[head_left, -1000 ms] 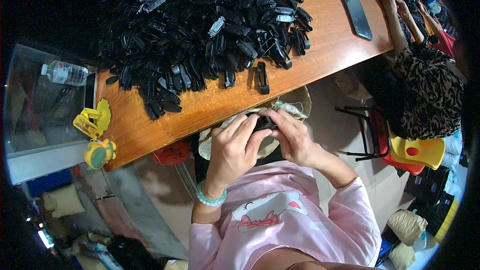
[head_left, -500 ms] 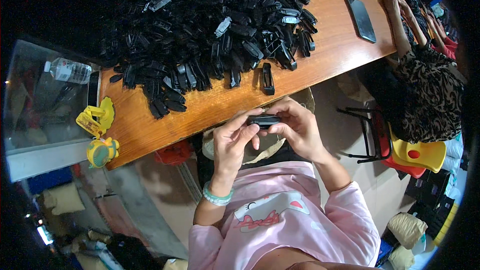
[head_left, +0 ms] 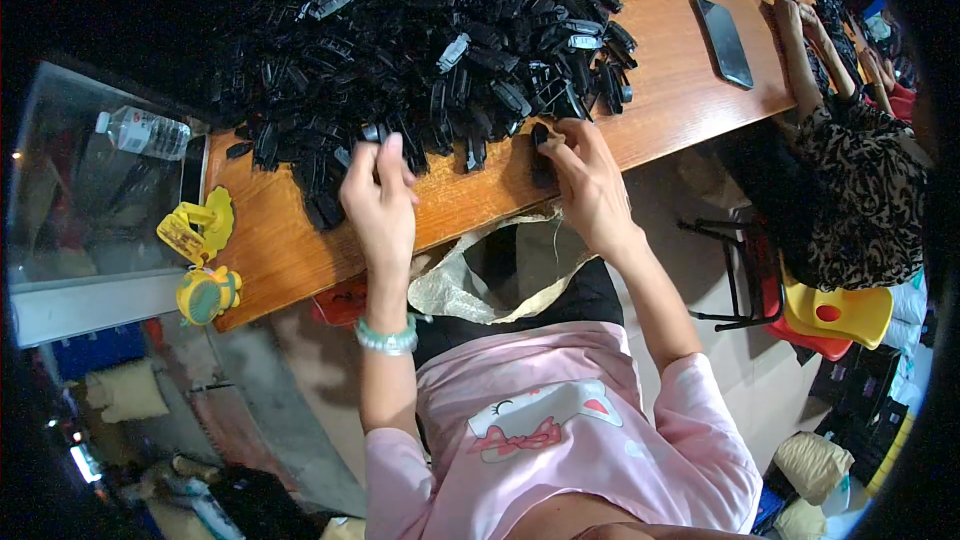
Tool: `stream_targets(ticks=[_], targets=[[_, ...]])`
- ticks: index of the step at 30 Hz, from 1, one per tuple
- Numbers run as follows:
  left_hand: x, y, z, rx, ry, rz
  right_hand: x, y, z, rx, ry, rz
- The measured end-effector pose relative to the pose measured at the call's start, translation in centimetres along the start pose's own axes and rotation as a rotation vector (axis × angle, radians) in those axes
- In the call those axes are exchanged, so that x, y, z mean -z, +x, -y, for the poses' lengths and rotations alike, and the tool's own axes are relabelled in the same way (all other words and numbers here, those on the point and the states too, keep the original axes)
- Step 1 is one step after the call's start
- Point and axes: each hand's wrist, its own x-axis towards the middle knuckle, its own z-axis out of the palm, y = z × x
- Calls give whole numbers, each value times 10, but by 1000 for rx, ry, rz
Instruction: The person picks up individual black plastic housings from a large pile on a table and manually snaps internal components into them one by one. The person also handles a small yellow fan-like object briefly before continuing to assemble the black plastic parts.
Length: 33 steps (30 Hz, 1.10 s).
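Observation:
A large heap of black plastic parts [head_left: 400,60] with a few grey pieces covers the far side of the wooden table. At the heap's near edge is my left hand [head_left: 380,195], its fingers curled and thumb raised; whatever it may hold is hard to make out against the dark parts. My right hand [head_left: 595,185] reaches over the table's near edge. Its bent fingers close on a single long black plastic part [head_left: 542,158] that lies apart from the heap. Below the table edge, an open pale woven bag [head_left: 455,290] sits at my lap, between my forearms.
A phone [head_left: 723,43] lies on the table to the right. A yellow toy-like fan [head_left: 207,295] and yellow stand [head_left: 197,230] are at the left corner, by a plastic bottle [head_left: 148,134]. Another person [head_left: 860,180] works at right, near a yellow stool [head_left: 835,308].
My hands have parted and moved forward to the table. The black part they held together no longer shows between them. The bag's opening is now uncovered.

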Motion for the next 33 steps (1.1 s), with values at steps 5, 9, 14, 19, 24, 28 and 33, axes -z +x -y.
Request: stream_targets(ticks=[5, 9, 14, 19, 24, 28, 33], targets=[[-7, 30, 10, -494, 867, -148, 5, 9, -3, 118, 12, 14], [-7, 21, 16, -490, 539, -219, 3, 5, -12, 190, -18, -74], [-13, -37, 17, -100, -276, 143, 5, -10, 9, -153, 352, -155], [-16, -70, 6, 5, -399, 329, 31, -18, 46, -497, 1130, 115], [-9, -75, 10, -10, -261, 413, 35, -27, 56, -405, 1000, 286], [-6, -76, 9, -58, -284, 378, 40, -23, 56, -131, 629, 350], [-3, -71, 7, -272, -120, 319, 38, -32, 58, -281, 693, 194]])
